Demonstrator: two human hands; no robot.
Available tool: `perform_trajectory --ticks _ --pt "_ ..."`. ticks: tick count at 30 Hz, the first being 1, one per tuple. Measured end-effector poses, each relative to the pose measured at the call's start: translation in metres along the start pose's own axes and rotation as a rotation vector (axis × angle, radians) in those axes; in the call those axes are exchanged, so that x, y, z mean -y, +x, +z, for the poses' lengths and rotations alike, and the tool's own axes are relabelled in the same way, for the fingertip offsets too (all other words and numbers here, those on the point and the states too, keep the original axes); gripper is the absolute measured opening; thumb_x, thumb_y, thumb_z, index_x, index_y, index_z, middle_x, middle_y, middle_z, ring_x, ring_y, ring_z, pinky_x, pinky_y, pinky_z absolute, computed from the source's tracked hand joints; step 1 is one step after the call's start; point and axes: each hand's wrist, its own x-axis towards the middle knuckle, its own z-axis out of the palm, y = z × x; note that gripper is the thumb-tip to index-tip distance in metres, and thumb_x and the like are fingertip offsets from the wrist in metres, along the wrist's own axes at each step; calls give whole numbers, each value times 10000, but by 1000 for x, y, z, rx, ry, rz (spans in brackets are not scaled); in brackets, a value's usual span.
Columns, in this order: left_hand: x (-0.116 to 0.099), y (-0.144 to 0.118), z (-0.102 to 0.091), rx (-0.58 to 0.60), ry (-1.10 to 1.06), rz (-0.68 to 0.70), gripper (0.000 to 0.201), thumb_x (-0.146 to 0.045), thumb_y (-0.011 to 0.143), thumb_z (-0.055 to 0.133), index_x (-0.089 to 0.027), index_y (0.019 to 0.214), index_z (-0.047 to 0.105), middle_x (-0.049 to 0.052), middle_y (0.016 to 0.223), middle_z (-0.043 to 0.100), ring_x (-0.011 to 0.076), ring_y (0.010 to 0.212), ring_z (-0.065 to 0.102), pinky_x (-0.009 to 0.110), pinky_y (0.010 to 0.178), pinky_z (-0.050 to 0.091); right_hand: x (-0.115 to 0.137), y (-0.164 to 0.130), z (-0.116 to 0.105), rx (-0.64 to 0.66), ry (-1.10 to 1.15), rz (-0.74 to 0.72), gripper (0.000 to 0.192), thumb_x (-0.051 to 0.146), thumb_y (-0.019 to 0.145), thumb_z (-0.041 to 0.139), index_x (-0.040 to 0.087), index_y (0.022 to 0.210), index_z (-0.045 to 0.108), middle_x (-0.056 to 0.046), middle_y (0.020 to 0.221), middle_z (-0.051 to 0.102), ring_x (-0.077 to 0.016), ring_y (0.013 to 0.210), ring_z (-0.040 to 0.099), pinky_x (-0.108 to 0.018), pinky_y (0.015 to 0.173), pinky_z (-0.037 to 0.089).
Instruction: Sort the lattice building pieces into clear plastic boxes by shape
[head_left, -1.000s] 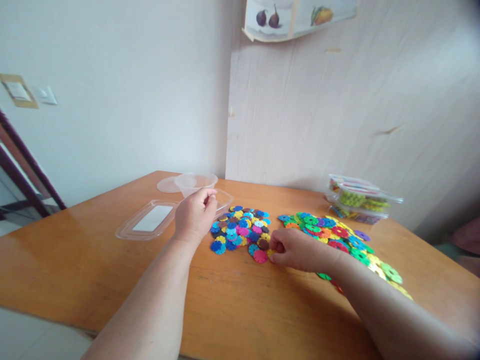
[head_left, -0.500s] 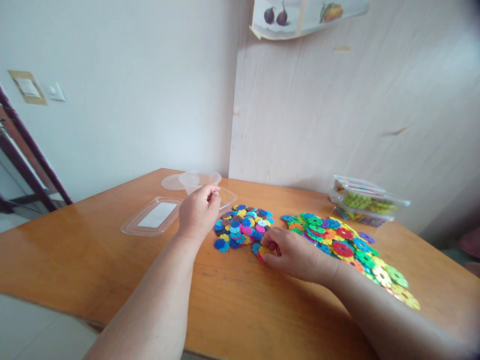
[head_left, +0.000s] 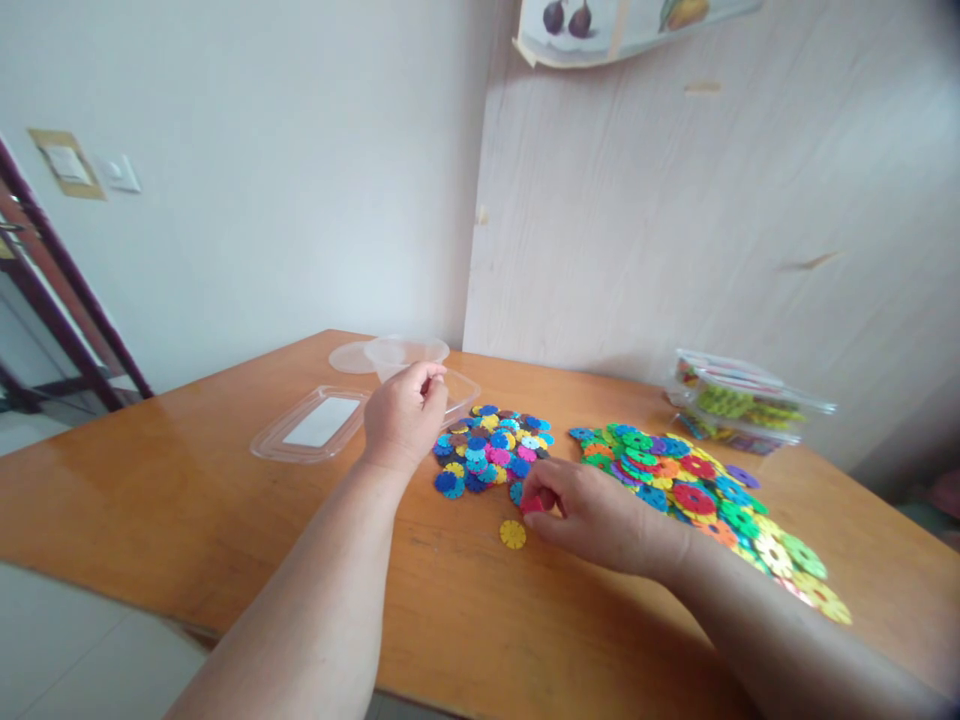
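Observation:
My left hand is closed in a loose fist above the table, in front of a clear plastic tub; whatever its fingers hold is hidden. My right hand pinches a red notched disc at the near right edge of a pile of small notched discs, mostly blue, yellow and pink. Just left of its fingertips, a yellow notched disc lies flat on the table. Behind my right wrist spreads a second pile of larger notched discs in green, red, yellow and orange.
A clear lid with a white label lies at the left on the wooden table. Farther back stand a round translucent container and its flat round lid. Stacked clear boxes sit at the back right by the wall.
The yellow disc that was under my right fingers now lies apart on the table, and the red disc shows in the pinch. The whole view has shifted slightly. My left hand stays closed.

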Motion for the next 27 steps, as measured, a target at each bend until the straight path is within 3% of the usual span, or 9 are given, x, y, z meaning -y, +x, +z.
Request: perform_trajectory --ticks 6,11,20,27 --pt "0 -1 1 -8 -7 9 261 -326 882 507 -257 1027 713 9 941 754 184 854 677 262 706 447 -12 1 -5 12 -43 40 238 372 767 672 219 941 619 -15 873 666 -147 704 561 -251 595 349" --pt "0 -1 1 11 6 9 263 -329 884 503 -257 1027 711 11 942 754 186 856 675 263 705 443 -12 4 1 28 -56 29 132 307 794 614 216 888 631 -8 829 656 -130 658 549 -241 561 330" --pt "2 0 2 11 -4 26 262 -334 891 495 -258 1023 708 10 941 752 187 865 673 261 720 448 1 -3 -2 7 -5 -57 130 263 780 613 232 905 637 4 859 658 -127 697 563 -232 609 366" --pt "1 -1 2 18 -2 28 264 -332 894 494 -261 1028 710 9 959 754 189 879 676 264 728 452 7 -3 6 70 4 -41 128 355 810 625 234 851 627 8 805 642 -125 666 535 -236 582 338"
